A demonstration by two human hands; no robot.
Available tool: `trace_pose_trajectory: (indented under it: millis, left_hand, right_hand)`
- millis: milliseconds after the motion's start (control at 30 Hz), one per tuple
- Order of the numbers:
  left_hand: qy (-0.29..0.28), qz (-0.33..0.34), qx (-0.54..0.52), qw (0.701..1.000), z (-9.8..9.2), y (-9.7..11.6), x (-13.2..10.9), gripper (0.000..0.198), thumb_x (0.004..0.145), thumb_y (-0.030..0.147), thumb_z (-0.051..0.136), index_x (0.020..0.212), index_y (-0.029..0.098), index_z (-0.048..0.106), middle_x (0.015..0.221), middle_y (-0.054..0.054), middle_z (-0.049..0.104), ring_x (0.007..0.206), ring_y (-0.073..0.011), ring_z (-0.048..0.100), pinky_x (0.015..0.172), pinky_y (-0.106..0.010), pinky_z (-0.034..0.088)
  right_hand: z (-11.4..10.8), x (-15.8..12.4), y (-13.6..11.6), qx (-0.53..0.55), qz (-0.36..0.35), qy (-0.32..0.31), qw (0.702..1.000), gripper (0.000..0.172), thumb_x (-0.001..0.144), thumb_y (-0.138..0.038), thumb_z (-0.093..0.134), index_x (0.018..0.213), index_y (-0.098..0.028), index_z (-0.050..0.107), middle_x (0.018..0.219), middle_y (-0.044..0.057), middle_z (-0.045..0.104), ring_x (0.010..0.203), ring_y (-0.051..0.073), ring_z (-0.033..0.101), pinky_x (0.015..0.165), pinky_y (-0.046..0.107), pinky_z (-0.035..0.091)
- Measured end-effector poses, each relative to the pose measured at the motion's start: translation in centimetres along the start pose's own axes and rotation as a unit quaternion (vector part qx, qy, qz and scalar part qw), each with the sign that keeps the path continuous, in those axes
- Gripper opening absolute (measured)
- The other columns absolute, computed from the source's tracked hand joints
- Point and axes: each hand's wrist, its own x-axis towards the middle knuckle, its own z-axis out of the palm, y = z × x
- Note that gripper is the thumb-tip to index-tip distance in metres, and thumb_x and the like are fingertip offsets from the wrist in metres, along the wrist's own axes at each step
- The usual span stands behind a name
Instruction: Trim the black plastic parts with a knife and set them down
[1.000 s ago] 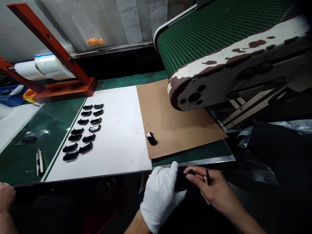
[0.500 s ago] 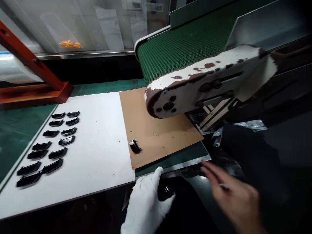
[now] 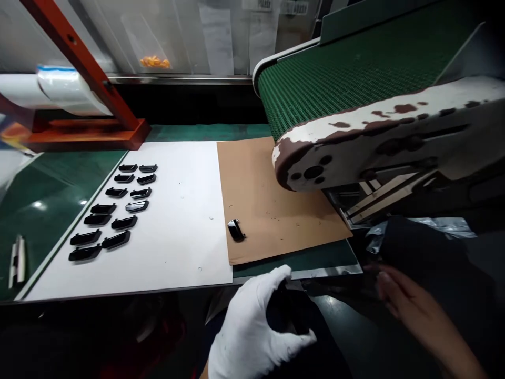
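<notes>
My left hand [image 3: 256, 326], in a white glove, is at the near edge of the table. Its thumb and fingers curve around a small black plastic part [image 3: 291, 310], which is hard to make out against the dark clothing below. To the right, past the table corner, is my bare right hand [image 3: 414, 308]. Motion smears its fingers, so what it holds, if anything, cannot be made out. One glossy black part [image 3: 236, 230] lies on the brown cardboard sheet [image 3: 292, 210] beyond my left hand. Several similar black parts [image 3: 124, 222] lie in two rough columns on the white board [image 3: 177, 226].
A green conveyor belt [image 3: 347, 79] with a chipped white side frame [image 3: 335, 142] overhangs the cardboard. An orange stand [image 3: 90, 134] with a plastic film roll [image 3: 67, 89] is at the back left. Clear plastic [image 3: 437, 226] lies at the right.
The view has swung left, so the table appears further right. My right hand has moved right, away from the table corner. My left hand's thumb and index finger are wider apart.
</notes>
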Motion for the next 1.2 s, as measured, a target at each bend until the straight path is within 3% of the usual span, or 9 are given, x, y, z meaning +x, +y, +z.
trace_pose_trajectory:
  millis: [33,133,233,333,433,500,800,1067,1200]
  left_hand:
    - [0.002,-0.002,-0.009,1.0,-0.1,0.1,0.0,0.077,0.057,0.041,0.087,0.124,0.021,0.054,0.118,-0.009,0.068,0.106,-0.0252,0.066,0.094,-0.033,0.054]
    - [-0.003,-0.016,-0.034,0.999,-0.2,0.2,-0.1,0.076,0.056,0.041,0.088,0.122,0.019,0.057,0.115,-0.009,0.069,0.103,-0.0247,0.067,0.093,-0.032,0.054]
    - [-0.007,-0.042,-0.061,0.997,-0.2,0.3,-0.5,0.08,0.058,0.041,0.086,0.127,0.017,0.054,0.113,-0.01,0.069,0.101,-0.024,0.067,0.091,-0.031,0.054]
    - [-0.007,-0.072,-0.087,0.994,-0.1,0.4,-1.0,0.082,0.061,0.045,0.084,0.131,0.017,0.051,0.111,-0.009,0.069,0.098,-0.0234,0.067,0.088,-0.03,0.055]
    - [-0.012,-0.091,-0.116,0.989,-0.3,0.7,-1.1,0.076,0.058,0.045,0.085,0.124,0.02,0.058,0.109,-0.006,0.07,0.096,-0.0232,0.068,0.089,-0.029,0.054]
    - [-0.012,-0.09,-0.137,0.986,-0.5,1.0,-1.1,0.072,0.055,0.045,0.087,0.118,0.021,0.062,0.11,-0.004,0.07,0.097,-0.0235,0.068,0.089,-0.029,0.054]
    - [-0.06,-0.074,-0.188,0.978,-1.1,2.0,-0.9,0.053,0.058,0.038,0.086,0.105,0.025,0.066,0.107,0.001,0.071,0.096,-0.0234,0.067,0.084,-0.027,0.054]
    - [-0.103,-0.094,-0.262,0.955,-1.6,2.2,-0.7,0.063,0.058,0.027,0.088,0.116,0.027,0.063,0.112,0.003,0.069,0.098,-0.0227,0.066,0.091,-0.026,0.05]
    - [-0.106,-0.099,-0.256,0.956,-1.8,2.0,-0.7,0.065,0.059,0.026,0.088,0.119,0.027,0.061,0.113,0.002,0.069,0.101,-0.0237,0.065,0.093,-0.026,0.049]
  right_hand:
    - [0.9,-0.6,-1.5,0.031,-0.015,-0.071,0.997,0.039,0.09,-0.052,0.046,0.103,-0.021,0.065,0.061,0.0,0.063,0.044,0.017,0.057,0.042,0.029,0.049]
    - [2.5,-1.7,-6.5,0.073,-0.063,-0.185,0.978,0.034,0.092,-0.05,0.045,0.088,-0.022,0.064,0.072,0.003,0.067,0.057,0.017,0.061,0.058,0.029,0.053]
    - [3.0,-2.4,-10.9,0.053,-0.088,-0.232,0.967,0.043,0.095,-0.052,0.032,0.082,-0.023,0.061,0.07,0.002,0.063,0.062,0.018,0.06,0.057,0.028,0.05]
    - [3.1,-3.1,-13.2,-0.039,-0.148,-0.287,0.946,0.05,0.083,-0.072,0.039,0.079,-0.025,0.057,0.07,0.001,0.06,0.062,0.02,0.057,0.057,0.029,0.047]
    - [3.2,-3.6,-14.2,-0.152,-0.148,-0.333,0.919,0.052,0.059,-0.073,0.069,0.073,-0.025,0.052,0.068,0.0,0.06,0.063,0.022,0.058,0.05,0.028,0.045]
    - [3.4,-3.6,-14.6,-0.181,-0.14,-0.354,0.907,0.052,0.054,-0.066,0.077,0.072,-0.025,0.049,0.069,-0.001,0.062,0.064,0.023,0.06,0.047,0.026,0.042]
    - [3.9,-2.8,-16.0,-0.136,-0.207,-0.34,0.907,0.057,0.051,-0.066,0.078,0.082,-0.024,0.055,0.074,0.0,0.067,0.063,0.022,0.062,0.053,0.029,0.042]
    - [3.7,-3.0,-16.0,-0.13,-0.197,-0.359,0.903,0.056,0.054,-0.065,0.076,0.087,-0.024,0.057,0.074,0.0,0.069,0.063,0.023,0.065,0.053,0.029,0.043]
    - [3.7,-3.1,-15.9,-0.139,-0.213,-0.348,0.902,0.059,0.056,-0.075,0.068,0.082,-0.023,0.056,0.068,0.001,0.067,0.056,0.023,0.062,0.05,0.031,0.037]
